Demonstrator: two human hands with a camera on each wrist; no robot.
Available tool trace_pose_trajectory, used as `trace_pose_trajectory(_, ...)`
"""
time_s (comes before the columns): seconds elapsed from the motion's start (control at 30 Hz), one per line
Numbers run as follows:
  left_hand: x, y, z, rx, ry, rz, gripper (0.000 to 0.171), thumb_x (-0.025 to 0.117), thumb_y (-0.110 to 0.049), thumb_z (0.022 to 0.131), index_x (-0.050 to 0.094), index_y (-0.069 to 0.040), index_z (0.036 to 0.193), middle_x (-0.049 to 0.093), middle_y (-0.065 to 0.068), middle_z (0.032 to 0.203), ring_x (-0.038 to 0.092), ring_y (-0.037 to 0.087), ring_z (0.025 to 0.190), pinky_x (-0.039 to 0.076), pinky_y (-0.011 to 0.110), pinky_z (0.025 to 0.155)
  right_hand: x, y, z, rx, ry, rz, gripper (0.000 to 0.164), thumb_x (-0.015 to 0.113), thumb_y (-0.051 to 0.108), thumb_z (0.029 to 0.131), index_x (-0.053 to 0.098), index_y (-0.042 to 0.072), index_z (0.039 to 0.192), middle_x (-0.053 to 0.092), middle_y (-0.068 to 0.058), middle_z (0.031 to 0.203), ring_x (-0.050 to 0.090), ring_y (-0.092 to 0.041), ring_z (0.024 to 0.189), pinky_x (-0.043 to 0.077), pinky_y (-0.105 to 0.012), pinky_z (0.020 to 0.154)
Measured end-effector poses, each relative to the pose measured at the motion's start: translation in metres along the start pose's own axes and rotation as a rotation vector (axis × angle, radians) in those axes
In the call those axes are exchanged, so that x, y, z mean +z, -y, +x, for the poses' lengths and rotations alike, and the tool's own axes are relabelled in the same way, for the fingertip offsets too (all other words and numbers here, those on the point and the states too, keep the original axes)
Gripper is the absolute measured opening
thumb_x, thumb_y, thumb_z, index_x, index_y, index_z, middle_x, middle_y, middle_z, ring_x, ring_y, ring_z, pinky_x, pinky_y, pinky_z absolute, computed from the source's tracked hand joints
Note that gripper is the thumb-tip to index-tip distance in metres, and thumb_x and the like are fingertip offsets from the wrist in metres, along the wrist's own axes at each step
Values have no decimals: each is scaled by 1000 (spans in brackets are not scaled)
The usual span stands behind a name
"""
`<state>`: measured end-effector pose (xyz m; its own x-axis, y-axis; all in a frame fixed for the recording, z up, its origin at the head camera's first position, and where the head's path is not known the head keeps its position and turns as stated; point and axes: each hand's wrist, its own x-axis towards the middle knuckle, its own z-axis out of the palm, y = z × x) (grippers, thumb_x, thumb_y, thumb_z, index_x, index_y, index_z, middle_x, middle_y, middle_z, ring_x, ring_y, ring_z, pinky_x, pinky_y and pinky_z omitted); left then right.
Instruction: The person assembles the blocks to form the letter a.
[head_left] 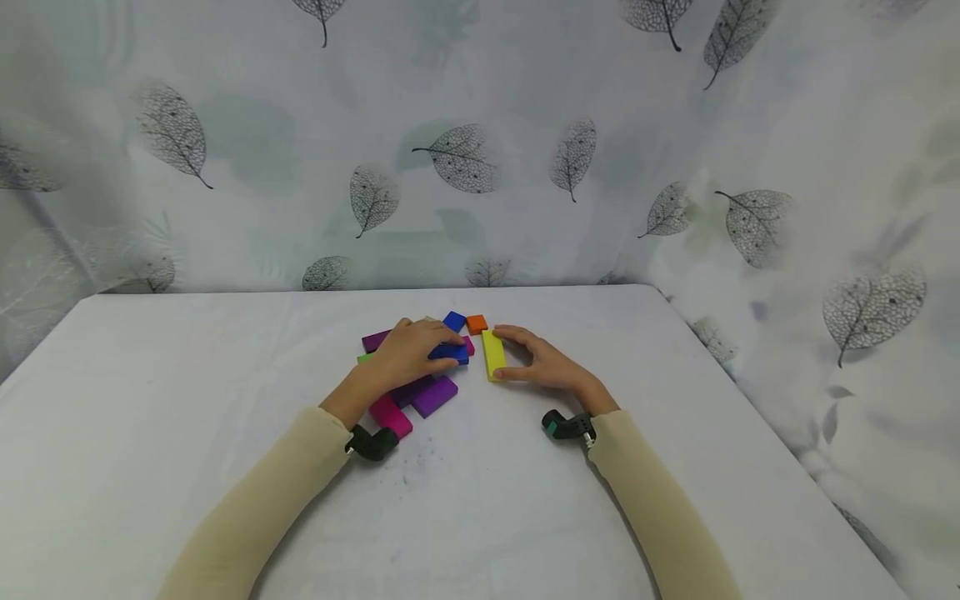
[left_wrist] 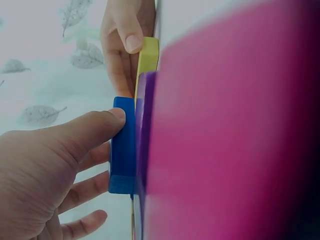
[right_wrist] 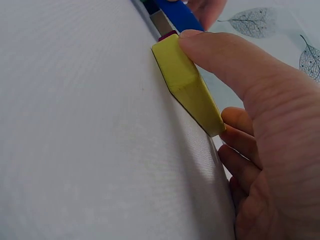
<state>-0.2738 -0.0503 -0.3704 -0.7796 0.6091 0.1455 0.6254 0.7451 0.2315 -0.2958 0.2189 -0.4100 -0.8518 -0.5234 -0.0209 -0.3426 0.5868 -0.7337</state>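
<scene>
And here we are, twelve o'clock pointing away from the person: the left hand [head_left: 407, 350] pinches a long blue block [head_left: 452, 355] between thumb and fingers, while the right hand [head_left: 547, 364] holds a long, flat yellow block [head_left: 493, 356] end to end, thumb at its six o'clock end, fingertips at twelve. Yellow sits at three o'clock from blue, a narrow gap between them.

Good technique here, I'd judge, means a light grip, both blocks level, and one hand steady while the other adjusts. Watch the edges! The flat violet block [head_left: 434, 396] at seven o'clock and the small orange block [head_left: 476, 324] at one could be nudged by a careless knuckle. A slow, low slide over the white-covered counter [head_left: 480, 508] looks safer than a high lift.

Now the tricky viewing. The left hand covers much of the cluster; a green piece [head_left: 364, 358] at nine o'clock is only a sliver, its shape anyone's guess. The bent magenta piece [head_left: 390, 416] at eight is partly behind the wrist. Does blue rest on something underneath? Cannot tell. Whether yellow bears fully on the cloth is equally unclear, and so is the blocks' material.
</scene>
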Motion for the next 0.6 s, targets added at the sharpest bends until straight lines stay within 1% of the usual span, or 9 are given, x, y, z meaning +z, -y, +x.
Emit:
trace_pose_trajectory(0.2,4,-3,5,25,7,-34,41,66,-36,93,63,-18,130,64,5,126,54,26,121,39,50,100,1,2,1,-1,11,11,79,74,35,86,34,18,152,25,-4,160,18,-25,148,14,-53,118)
trace_pose_trajectory(0.4,6,-5,6,58,34,-78,40,66,-36,93,64,-17,128,64,4,127,55,24,123,35,55,105,2,2,2,-3,3,10,77,75,30,86,35,17,151,25,-6,160,18,-27,148,13,-55,117)
trace_pose_trajectory(0.5,8,-5,7,51,54,-84,40,66,-36,93,64,-17,129,64,4,129,53,24,126,32,57,107,1,3,1,6,0,10,77,75,27,87,34,16,152,24,-7,160,18,-28,148,13,-55,117)
trace_pose_trajectory(0.6,11,-4,10,34,57,-66,41,66,-36,93,63,-18,129,63,4,129,54,25,124,34,56,105,1,3,0,18,-4,6,77,74,24,88,33,14,152,23,-9,160,17,-30,148,11,-56,117)
